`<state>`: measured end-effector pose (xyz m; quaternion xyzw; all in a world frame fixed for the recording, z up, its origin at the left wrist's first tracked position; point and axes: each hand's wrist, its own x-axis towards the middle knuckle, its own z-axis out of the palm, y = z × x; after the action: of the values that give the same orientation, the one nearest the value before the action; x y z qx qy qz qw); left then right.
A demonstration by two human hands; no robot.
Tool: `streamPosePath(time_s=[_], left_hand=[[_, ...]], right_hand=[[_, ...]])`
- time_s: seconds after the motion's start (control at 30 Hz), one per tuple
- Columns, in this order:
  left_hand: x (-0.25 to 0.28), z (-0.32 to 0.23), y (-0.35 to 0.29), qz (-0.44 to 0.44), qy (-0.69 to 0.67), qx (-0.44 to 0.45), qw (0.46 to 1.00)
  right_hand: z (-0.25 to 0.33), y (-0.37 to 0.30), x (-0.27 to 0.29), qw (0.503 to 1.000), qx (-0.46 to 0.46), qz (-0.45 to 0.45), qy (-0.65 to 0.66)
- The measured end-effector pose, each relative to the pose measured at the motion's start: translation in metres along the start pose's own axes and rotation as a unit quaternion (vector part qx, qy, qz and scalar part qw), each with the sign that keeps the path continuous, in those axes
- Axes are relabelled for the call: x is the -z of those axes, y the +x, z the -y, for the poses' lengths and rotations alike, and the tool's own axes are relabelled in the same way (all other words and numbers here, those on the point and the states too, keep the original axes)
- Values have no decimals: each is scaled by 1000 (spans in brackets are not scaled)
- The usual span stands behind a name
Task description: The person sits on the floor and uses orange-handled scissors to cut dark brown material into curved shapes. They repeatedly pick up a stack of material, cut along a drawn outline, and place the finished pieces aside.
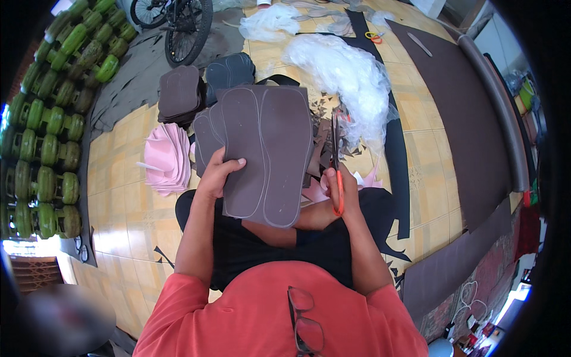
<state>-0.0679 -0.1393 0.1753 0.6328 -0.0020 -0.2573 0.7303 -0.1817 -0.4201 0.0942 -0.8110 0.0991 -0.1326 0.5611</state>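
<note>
My left hand point(220, 171) grips the left edge of a dark brown sheet point(269, 149), thumb on top. Pale outlines of sole shapes run down the sheet, which is tilted up over my crossed legs. In my right hand point(344, 189) is a pair of scissors point(337, 193) with orange handles, blades pointing away from me, just right of the sheet and apart from it. Whether the blades are fully closed is hard to see. Behind the sheet's left side lie more brown cut pieces point(205, 134). Small brown offcuts point(321, 143) lie on the floor near the blades.
Left of me is a pink stack of cut pieces point(166, 157); beyond it stand brown point(179, 92) and dark grey point(231, 71) stacks. Clear plastic point(345, 74) is heaped ahead. A brown sheet roll point(493, 107) lies right. Green gas cylinders point(50, 149) line the left; a bicycle point(187, 30) stands behind.
</note>
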Motion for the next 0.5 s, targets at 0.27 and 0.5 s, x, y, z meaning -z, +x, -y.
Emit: streamPosePath(time_s=[0.27,0.5], left_hand=[[-4,1,-10,21,78,56,995],[-6,-2,-10,57,97,61,992]], right_hand=[[28,7,10,996,55,19,-74],[35,4,8,997,59,9,-55]])
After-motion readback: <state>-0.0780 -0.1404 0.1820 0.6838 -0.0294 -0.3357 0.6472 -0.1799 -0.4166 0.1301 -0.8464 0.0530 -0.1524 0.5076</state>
